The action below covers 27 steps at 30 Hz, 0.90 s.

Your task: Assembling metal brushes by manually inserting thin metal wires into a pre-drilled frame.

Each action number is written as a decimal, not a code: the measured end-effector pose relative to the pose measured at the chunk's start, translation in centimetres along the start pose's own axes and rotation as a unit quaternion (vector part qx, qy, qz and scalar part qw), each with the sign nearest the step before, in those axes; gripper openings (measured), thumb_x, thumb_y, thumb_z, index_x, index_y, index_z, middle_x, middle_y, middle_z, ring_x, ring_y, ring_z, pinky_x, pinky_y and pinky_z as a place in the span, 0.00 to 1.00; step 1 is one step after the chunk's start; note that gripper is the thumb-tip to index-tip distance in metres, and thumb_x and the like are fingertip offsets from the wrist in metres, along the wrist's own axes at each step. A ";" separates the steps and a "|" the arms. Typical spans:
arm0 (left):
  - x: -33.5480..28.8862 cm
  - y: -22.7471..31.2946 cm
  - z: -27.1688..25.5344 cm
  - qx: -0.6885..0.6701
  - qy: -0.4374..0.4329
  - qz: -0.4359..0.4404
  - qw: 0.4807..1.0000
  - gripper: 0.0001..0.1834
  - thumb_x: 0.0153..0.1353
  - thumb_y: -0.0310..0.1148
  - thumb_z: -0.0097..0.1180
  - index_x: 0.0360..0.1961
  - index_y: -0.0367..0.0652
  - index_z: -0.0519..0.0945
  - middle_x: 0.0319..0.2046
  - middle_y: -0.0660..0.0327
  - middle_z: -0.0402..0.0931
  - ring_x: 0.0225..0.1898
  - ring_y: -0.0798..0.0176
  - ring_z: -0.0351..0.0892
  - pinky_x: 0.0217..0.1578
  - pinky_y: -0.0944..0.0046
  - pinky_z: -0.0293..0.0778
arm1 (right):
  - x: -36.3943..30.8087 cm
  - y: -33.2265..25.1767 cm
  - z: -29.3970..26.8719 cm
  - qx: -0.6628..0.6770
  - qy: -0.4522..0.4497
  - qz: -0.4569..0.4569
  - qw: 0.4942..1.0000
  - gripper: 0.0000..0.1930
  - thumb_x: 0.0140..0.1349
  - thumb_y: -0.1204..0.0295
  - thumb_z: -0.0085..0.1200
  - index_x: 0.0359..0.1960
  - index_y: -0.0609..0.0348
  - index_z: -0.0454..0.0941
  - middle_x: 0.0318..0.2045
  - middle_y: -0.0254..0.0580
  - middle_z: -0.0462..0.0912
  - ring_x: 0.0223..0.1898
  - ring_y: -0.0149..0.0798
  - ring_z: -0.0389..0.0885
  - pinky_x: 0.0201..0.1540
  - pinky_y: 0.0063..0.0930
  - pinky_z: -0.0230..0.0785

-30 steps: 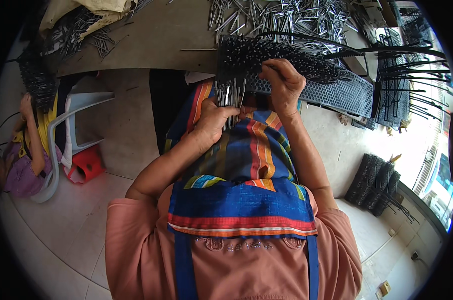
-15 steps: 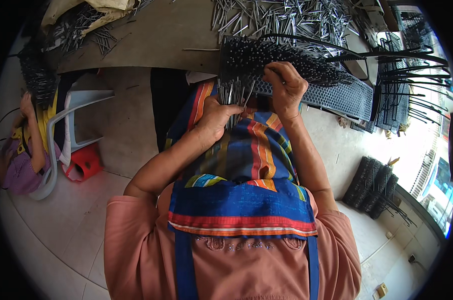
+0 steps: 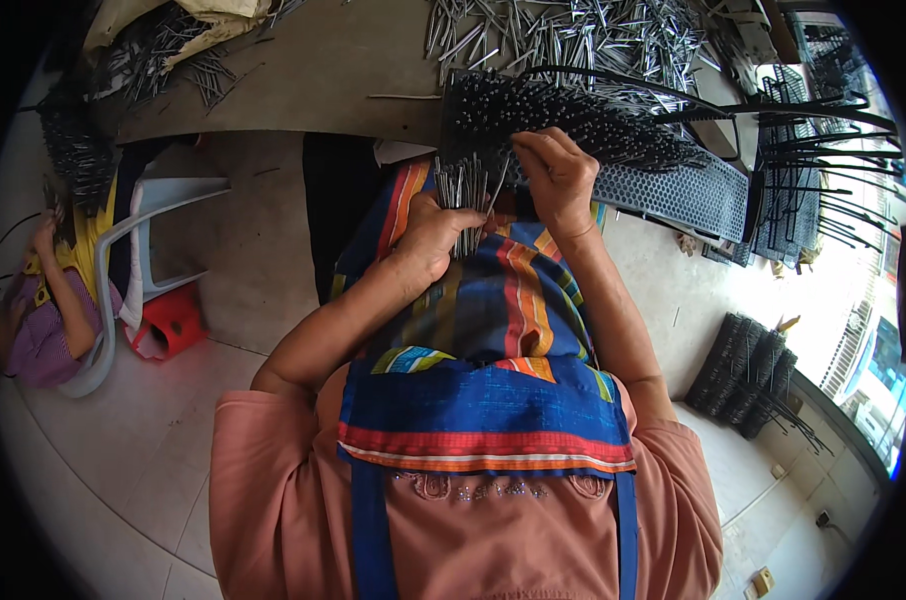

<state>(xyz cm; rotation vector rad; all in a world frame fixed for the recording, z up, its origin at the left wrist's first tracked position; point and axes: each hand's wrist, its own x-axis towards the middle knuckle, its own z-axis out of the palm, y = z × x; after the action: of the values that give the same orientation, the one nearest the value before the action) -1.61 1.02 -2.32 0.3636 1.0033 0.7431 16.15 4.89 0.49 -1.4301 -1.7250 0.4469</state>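
My left hand (image 3: 435, 232) is wrapped round a bundle of thin grey metal rods (image 3: 460, 195), held upright over my lap. One rod (image 3: 498, 185) slants out from the bundle toward my right fingertips. My right hand (image 3: 561, 172) is closed in a pinch at the near left side of a black perforated tray (image 3: 663, 205); what sits between its fingertips is too small to make out. Many dark rods (image 3: 573, 115) stand crowded in the tray's holes across its far part, while the near strip of holes is bare. A black handle bar (image 3: 623, 80) arches over the tray.
Loose metal rods (image 3: 583, 40) are heaped on the table (image 3: 303, 85) behind the tray, with another pile (image 3: 163, 60) at far left. Black hooked racks (image 3: 813, 180) hang at right; black bundles (image 3: 741, 370) stand on the floor. At left, another person's hand (image 3: 45, 238) shows near a grey chair (image 3: 108, 270).
My right hand has shifted slightly left and down along the tray, closer to the slanting rod. My left hand keeps its hold on the bundle. The other person's hand has lowered a little.
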 end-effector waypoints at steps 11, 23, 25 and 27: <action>-0.3 -0.1 0.1 -0.012 -0.009 0.019 1.000 0.14 0.51 0.14 0.57 0.40 0.34 0.81 0.32 0.54 0.83 0.30 0.59 0.85 0.34 0.63 0.81 | -1.2 -1.5 -0.7 -0.028 0.088 0.137 0.986 0.10 0.51 0.78 0.66 0.36 0.59 0.82 0.26 0.39 0.78 0.21 0.32 0.77 0.26 0.24 0.68; -0.5 0.1 -0.5 -0.005 -0.004 0.017 1.000 0.12 0.49 0.13 0.57 0.37 0.32 0.82 0.30 0.55 0.83 0.29 0.60 0.85 0.33 0.63 0.80 | 0.9 -0.4 0.3 -0.196 0.019 -0.047 0.979 0.07 0.52 0.74 0.64 0.34 0.53 0.85 0.27 0.35 0.78 0.24 0.43 0.80 0.26 0.34 0.71; -0.4 0.1 -0.3 -0.009 -0.009 0.029 1.000 0.14 0.48 0.13 0.57 0.38 0.32 0.82 0.32 0.55 0.83 0.30 0.60 0.85 0.34 0.63 0.81 | 0.6 -0.2 0.4 -0.203 0.009 -0.099 0.974 0.08 0.53 0.74 0.64 0.35 0.54 0.85 0.27 0.36 0.78 0.24 0.43 0.80 0.26 0.34 0.71; -0.7 0.3 -0.4 -0.012 -0.004 0.030 0.999 0.14 0.48 0.13 0.57 0.38 0.33 0.82 0.32 0.56 0.83 0.31 0.60 0.85 0.35 0.62 0.81 | 0.1 -0.1 0.7 -0.208 -0.002 -0.154 0.966 0.08 0.53 0.74 0.64 0.36 0.55 0.84 0.27 0.37 0.77 0.24 0.43 0.79 0.26 0.34 0.71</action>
<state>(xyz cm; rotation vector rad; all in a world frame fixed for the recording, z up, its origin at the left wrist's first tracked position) -2.26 0.75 -1.90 0.3763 0.9792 0.8063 15.55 5.10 0.22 -1.4000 -2.0858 -0.0886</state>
